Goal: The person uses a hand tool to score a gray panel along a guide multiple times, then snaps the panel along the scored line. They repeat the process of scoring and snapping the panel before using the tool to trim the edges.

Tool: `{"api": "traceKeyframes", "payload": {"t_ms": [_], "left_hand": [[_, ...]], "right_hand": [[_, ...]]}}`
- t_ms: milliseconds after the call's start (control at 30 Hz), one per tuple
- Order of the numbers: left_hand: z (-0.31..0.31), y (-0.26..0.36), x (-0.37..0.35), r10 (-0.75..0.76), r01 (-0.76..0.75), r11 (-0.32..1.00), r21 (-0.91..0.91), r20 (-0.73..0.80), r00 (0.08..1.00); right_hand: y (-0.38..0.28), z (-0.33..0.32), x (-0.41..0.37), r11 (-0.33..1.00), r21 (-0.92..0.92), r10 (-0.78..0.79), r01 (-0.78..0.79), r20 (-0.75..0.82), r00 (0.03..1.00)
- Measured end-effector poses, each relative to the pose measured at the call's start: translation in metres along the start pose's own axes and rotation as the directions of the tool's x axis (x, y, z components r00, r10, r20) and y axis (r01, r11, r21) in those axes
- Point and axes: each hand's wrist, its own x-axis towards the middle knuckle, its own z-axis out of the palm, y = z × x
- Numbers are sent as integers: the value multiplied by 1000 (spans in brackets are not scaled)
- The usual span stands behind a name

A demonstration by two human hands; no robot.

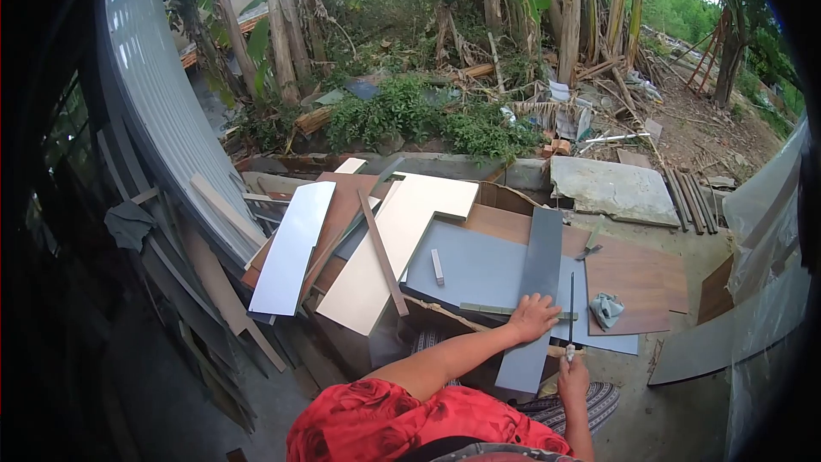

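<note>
My left hand lies with its fingers spread on a long dark grey board, which slants toward me over other panels. A narrow greenish strip lies crosswise at that hand and passes by the fingers. My right hand is closed round the pale handle of a long thin-bladed hand tool. The blade points away from me, just right of the grey board; whether it is a saw or a knife I cannot make out. Below the board is a larger blue-grey panel.
A crumpled grey cloth sits on a brown wood-look panel at right. Cream and white panels lie left, with a small stacked block nearby. Offcuts lean at far left; plastic sheeting hangs at right.
</note>
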Motion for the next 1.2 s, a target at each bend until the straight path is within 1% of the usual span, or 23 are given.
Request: {"api": "traceKeyframes", "payload": {"t_ms": [67,100,167,200,267,333,400,433,500,533,600,667,733,767,833,867,933,967,1033,1133,1200], "left_hand": [[1,1,0,-13,13,1000,-29,7,1000],[2,1,0,-17,18,1000,-21,7,1000],[3,0,0,-28,27,999,-32,-8,1000],[2,0,1,-35,35,999,-28,-8,999],[1,2,3,-100,104,994,-34,107,989],[4,1,2,-119,122,992,-28,87,989],[6,0,1,-69,71,997,-24,68,995],[6,-1,0,-80,83,996,-31,73,994],[7,-1,1,-67,68,997,-20,61,996],[8,-1,1,-73,75,997,-26,60,996],[7,-2,1,-56,57,998,-29,47,997],[6,-1,1,-54,55,998,-35,28,998],[6,0,-1,-52,52,998,-36,12,999],[7,0,0,-52,52,998,-40,13,999],[5,-1,-1,-56,56,998,-38,15,998],[5,-1,-2,-50,50,998,-35,-1,999],[4,1,-2,-53,52,998,-33,-18,998],[3,1,-1,-65,65,997,-32,-11,998],[5,1,-2,-85,85,996,-40,3,996],[4,0,-1,-96,100,993,-61,59,994],[2,0,0,-96,102,993,-61,93,991]], "right_hand": [[4,16,44,998,-2,64,-64,32,997],[-2,16,51,998,3,59,-59,37,998],[-11,17,60,998,-70,-8,7,-21,1000],[-12,17,55,998,-68,-13,12,-14,1000],[-10,8,28,998,-59,33,-33,13,999],[-1,0,-15,999,-2,54,-54,57,997],[6,-3,-59,989,-103,110,-105,39,993],[9,-3,-70,988,-111,112,-106,50,992],[12,-7,-83,992,11,123,-124,20,992],[12,-9,-79,992,4,122,-122,25,992],[8,-12,-55,996,-72,50,-47,44,998],[10,-1,-14,996,-84,33,-30,32,999],[9,13,30,993,69,89,-93,63,994],[6,15,44,994,69,84,-88,67,994],[-2,20,61,998,-52,-41,41,-3,999],[-3,21,60,998,-50,-46,46,0,999],[0,19,49,998,15,66,-67,57,996],[1,16,37,998,12,63,-64,66,996],[-2,5,-5,998,53,30,-31,16,999],[14,3,-57,998,14,55,-55,42,998],[20,3,-74,997,-54,58,-58,13,998]]}}
